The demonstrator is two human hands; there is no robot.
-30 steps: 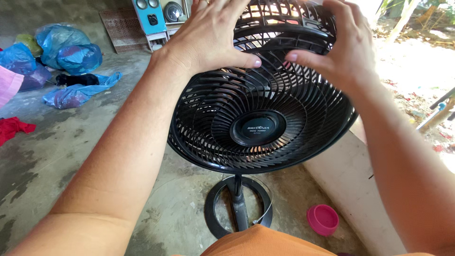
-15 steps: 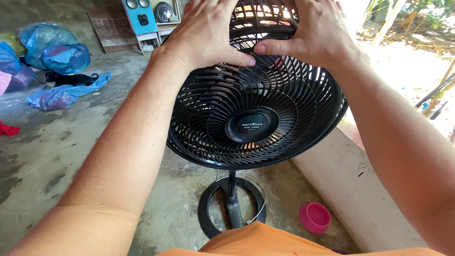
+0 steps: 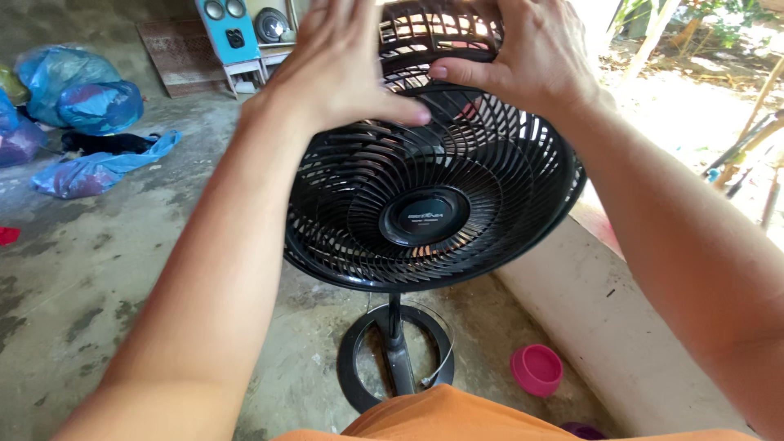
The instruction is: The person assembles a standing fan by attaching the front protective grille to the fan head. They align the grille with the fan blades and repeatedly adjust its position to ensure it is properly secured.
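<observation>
1. At the bottom edge of the view, an orange garment (image 3: 441,416) sits nearest the camera; just beyond it the ring-shaped fan base (image 3: 396,355) stands on the concrete floor (image 3: 98,269), with a pink bowl (image 3: 536,369) near a low concrete ledge (image 3: 621,327).
2. Above the base, the black pedestal fan (image 3: 425,216) stands on its pole, head tilted up toward the camera.
3. Handling judgement: the plastic front grille (image 3: 490,175) looks light and slightly flexible; thin ribs may snap. Take hold at the outer rim, not the ribs.
4. The left hand (image 3: 339,61) lies flat on the upper grille, fingers spread, thumb pressing the ribs; it grips nothing.
5. The right hand (image 3: 531,53) curls over the top rim, thumb on the front, fingers behind, clamped on the grille.
6. Farther back lie blue plastic bags (image 3: 82,98) and a light-blue cabinet (image 3: 229,33).
</observation>
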